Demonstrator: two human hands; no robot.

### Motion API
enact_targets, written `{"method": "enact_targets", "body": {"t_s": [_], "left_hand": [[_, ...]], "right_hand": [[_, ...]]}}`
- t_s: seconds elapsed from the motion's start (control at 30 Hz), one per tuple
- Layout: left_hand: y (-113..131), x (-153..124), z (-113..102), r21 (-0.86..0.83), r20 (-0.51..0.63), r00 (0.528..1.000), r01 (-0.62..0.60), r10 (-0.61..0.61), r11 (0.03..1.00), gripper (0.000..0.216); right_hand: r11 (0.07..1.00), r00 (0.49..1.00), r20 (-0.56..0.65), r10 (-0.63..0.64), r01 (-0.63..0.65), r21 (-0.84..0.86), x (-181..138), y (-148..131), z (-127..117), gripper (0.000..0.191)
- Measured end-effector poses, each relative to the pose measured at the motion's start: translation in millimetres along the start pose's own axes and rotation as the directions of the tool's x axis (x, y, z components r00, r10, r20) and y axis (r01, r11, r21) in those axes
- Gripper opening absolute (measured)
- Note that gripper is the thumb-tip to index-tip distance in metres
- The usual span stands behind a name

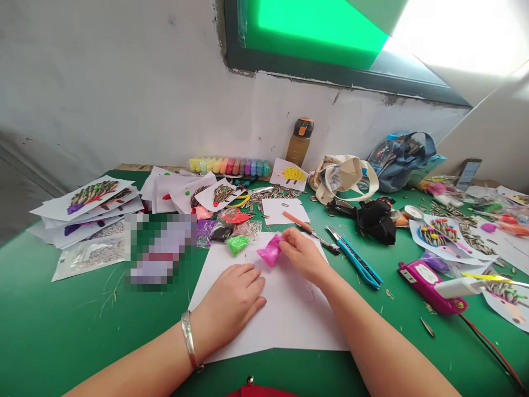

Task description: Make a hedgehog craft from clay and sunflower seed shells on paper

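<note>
My right hand (301,251) pinches the corner of a small pink bag of modelling clay (270,253) above a white sheet of paper (281,309). Flat on the left part of that sheet lies my left hand (231,295), fingers stretched out and holding nothing; a silver bracelet (188,336) circles its wrist. Just beyond the fingers is a bright green clay bag (237,244). Black (222,230), red (237,215) and purple (204,231) bags lie behind it. Right of the paper are a black pen (328,244) and blue tweezers (356,259).
Stacked seed pictures (93,196) lie at the left, sunflower seeds (281,193) farther back. A bottle (300,140), a cream tote bag (345,176) and pastel clay packs (231,166) stand along the wall. At right sits a magenta glue-gun-like device (432,289) with a red-and-black cable.
</note>
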State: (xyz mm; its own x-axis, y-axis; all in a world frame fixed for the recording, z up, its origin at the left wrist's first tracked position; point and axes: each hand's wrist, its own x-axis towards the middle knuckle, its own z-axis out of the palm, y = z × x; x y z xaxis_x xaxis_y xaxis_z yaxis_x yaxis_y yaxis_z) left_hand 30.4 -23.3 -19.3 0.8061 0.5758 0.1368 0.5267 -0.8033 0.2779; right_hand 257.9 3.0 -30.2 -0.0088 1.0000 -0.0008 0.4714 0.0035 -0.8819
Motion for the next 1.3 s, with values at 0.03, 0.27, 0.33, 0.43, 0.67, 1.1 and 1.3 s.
{"method": "enact_targets", "body": {"t_s": [0.03,0.27,0.33,0.43,0.67,1.1,1.3], "left_hand": [[1,-1,0,0.000,-0.007,1.000,0.008,-0.008,1.000,0.018],[-2,7,-28,-0.301,-0.312,0.888,0.244,-0.337,0.922,0.049],[1,18,-39,-0.483,-0.166,0.851,0.370,-0.498,0.794,0.068],[7,36,-49,-0.685,0.095,0.795,0.489,-0.599,0.540,0.066],[10,46,-34,-0.898,0.174,0.824,0.358,-0.540,0.256,0.034],[-2,39,-32,-0.891,0.223,0.856,0.373,-0.467,0.258,0.025],[-2,36,-28,-0.889,0.199,0.860,0.361,-0.470,0.283,0.028]], "right_hand": [[1.000,1.000,0.023,-0.012,0.012,-0.007,-1,-1,1,0.017],[0.991,0.997,-0.044,-0.056,0.061,0.119,-13,-21,-4,0.015],[0.970,0.999,-0.011,-0.040,0.042,0.239,-18,-28,0,0.015],[0.913,0.999,0.038,-0.020,0.003,0.408,-24,-35,5,0.017],[0.888,0.977,0.203,0.072,-0.155,0.433,-26,-35,-4,0.026],[0.814,0.943,0.298,0.150,-0.289,0.504,-24,-37,7,0.038],[0.813,0.942,0.312,0.122,-0.275,0.514,-25,-35,4,0.033]]}}
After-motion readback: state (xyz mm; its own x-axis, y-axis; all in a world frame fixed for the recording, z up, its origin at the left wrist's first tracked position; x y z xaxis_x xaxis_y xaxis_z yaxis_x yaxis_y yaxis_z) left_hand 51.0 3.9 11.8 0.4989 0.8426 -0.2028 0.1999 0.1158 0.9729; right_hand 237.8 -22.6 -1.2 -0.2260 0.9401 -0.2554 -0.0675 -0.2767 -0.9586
